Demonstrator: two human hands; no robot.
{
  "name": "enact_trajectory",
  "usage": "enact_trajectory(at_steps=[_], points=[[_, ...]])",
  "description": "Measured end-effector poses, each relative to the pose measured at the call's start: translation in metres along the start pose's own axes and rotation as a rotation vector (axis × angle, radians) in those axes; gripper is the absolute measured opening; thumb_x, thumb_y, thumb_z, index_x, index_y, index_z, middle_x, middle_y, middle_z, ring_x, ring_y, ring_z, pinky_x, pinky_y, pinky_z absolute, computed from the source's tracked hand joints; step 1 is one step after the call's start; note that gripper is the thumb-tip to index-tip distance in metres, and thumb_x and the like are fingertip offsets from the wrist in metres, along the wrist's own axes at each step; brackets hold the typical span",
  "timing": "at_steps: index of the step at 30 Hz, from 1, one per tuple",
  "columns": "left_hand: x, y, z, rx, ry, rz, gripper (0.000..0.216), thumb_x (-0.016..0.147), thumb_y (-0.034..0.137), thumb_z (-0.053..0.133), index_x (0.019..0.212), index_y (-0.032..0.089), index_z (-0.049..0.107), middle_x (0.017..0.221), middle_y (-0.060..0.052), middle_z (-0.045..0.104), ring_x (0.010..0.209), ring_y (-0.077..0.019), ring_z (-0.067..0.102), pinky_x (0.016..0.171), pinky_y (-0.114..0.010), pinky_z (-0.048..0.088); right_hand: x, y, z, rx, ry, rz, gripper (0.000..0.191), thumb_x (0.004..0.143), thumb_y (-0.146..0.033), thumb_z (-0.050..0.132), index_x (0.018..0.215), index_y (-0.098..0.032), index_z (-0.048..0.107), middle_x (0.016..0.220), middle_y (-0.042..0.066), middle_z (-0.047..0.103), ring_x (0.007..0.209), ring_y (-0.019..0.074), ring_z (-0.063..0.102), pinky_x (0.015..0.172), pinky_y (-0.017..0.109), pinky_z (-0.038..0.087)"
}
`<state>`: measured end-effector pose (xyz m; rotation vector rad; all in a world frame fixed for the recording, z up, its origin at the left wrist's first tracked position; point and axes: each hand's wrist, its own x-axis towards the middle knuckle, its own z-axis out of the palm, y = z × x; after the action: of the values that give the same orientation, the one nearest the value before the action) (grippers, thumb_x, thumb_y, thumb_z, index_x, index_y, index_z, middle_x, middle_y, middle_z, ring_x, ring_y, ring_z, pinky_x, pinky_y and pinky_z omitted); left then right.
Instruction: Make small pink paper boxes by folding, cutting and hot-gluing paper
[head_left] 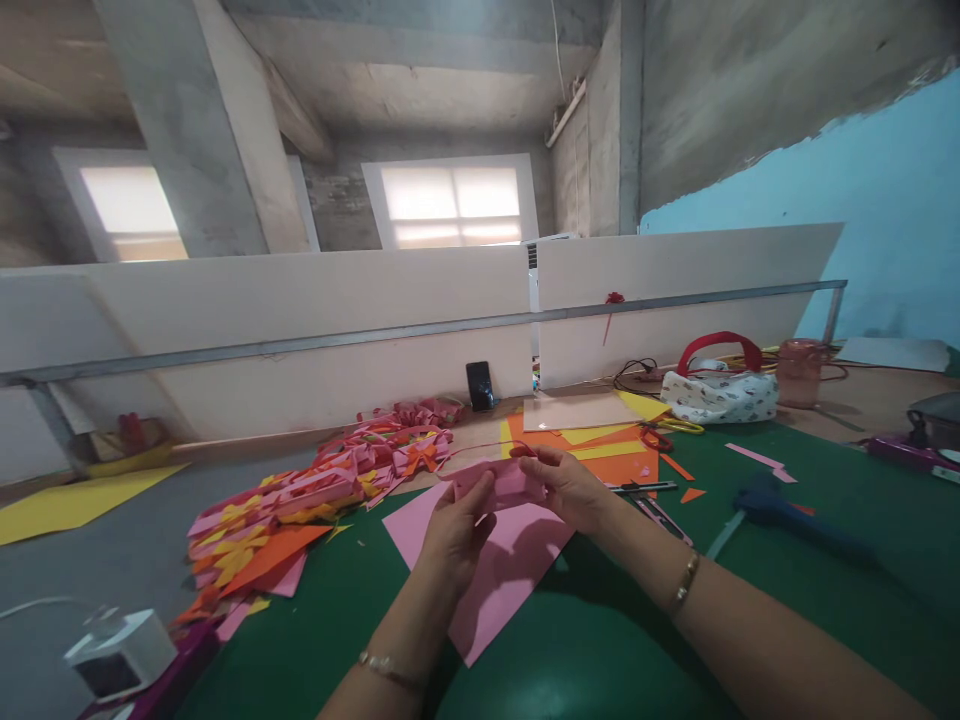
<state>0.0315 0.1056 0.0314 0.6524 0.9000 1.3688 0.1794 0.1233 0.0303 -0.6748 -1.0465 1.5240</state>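
Note:
Between both hands I hold a small folded piece of pink paper (516, 482), raised above the table. My left hand (466, 515) pinches its left end, thumb on top. My right hand (564, 485) grips the right end with thumb and fingers. A thin reddish strip (491, 446) shows just above the paper; whether it is attached I cannot tell. Below my hands a larger pink sheet (487, 620) lies on the green mat (600, 650), partly shaded and partly covered by my hands.
Left is a heap of pink, orange and yellow paper pieces (322, 490). Behind my right hand lie orange sheets (525, 435), scissors (679, 426) and a cutter (645, 487). A blue glue gun (780, 505), fabric bag (720, 395) and pink jar (799, 375) stand right; a phone (480, 386) leans behind.

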Motion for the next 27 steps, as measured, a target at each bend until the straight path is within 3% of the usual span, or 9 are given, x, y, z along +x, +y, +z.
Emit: enact_trajectory(at_steps=[3,12,15,20,27], points=[[0.0008,0.0015,0.0005,-0.082,-0.004,-0.033,0.021,0.066,0.015,0.071,0.084,0.019,0.06,0.069,0.004,0.059,0.05,-0.0033,0.052,0.041,-0.013,0.035,-0.003,-0.0025,0.0003,0.037,-0.05,0.04,0.043,0.05,-0.027,0.082,0.089,-0.019,0.064,0.08,0.0,0.062,0.07,0.011,0.057,0.064,0.025,0.044],[-0.0009,0.0046,0.002,-0.192,-0.066,-0.112,0.008,0.079,0.014,0.058,0.086,0.018,0.059,0.07,0.002,0.061,0.052,-0.0054,0.058,0.037,-0.012,0.039,-0.002,-0.003,-0.0033,0.039,-0.055,0.074,0.034,0.06,-0.04,0.076,0.081,-0.018,0.061,0.072,-0.002,0.057,0.064,0.0082,0.052,0.058,0.022,0.043],[0.0007,0.0051,0.0001,-0.178,-0.036,-0.093,0.009,0.077,0.016,0.061,0.085,0.019,0.057,0.069,0.003,0.06,0.051,-0.005,0.058,0.038,-0.012,0.04,-0.0035,-0.0035,-0.0019,-0.018,-0.071,0.06,0.034,0.062,-0.039,0.075,0.085,-0.019,0.062,0.078,-0.001,0.059,0.069,0.0085,0.052,0.062,0.022,0.043],[0.0029,0.0023,-0.0015,-0.109,-0.014,-0.059,0.021,0.068,0.019,0.07,0.085,0.019,0.058,0.067,0.003,0.059,0.047,-0.0058,0.055,0.033,-0.011,0.037,-0.0064,-0.0019,0.0013,-0.137,-0.098,0.075,0.038,0.051,-0.023,0.082,0.085,-0.015,0.065,0.08,0.002,0.061,0.07,0.011,0.054,0.061,0.023,0.041],[0.0009,0.0021,0.0028,-0.086,0.02,-0.016,0.02,0.065,0.022,0.073,0.077,0.017,0.056,0.06,0.005,0.054,0.041,-0.0028,0.047,0.031,-0.011,0.032,-0.0072,-0.0053,0.0016,-0.181,-0.096,0.049,0.04,0.048,-0.036,0.081,0.078,-0.014,0.064,0.071,0.001,0.059,0.064,0.0108,0.054,0.064,0.026,0.043]])
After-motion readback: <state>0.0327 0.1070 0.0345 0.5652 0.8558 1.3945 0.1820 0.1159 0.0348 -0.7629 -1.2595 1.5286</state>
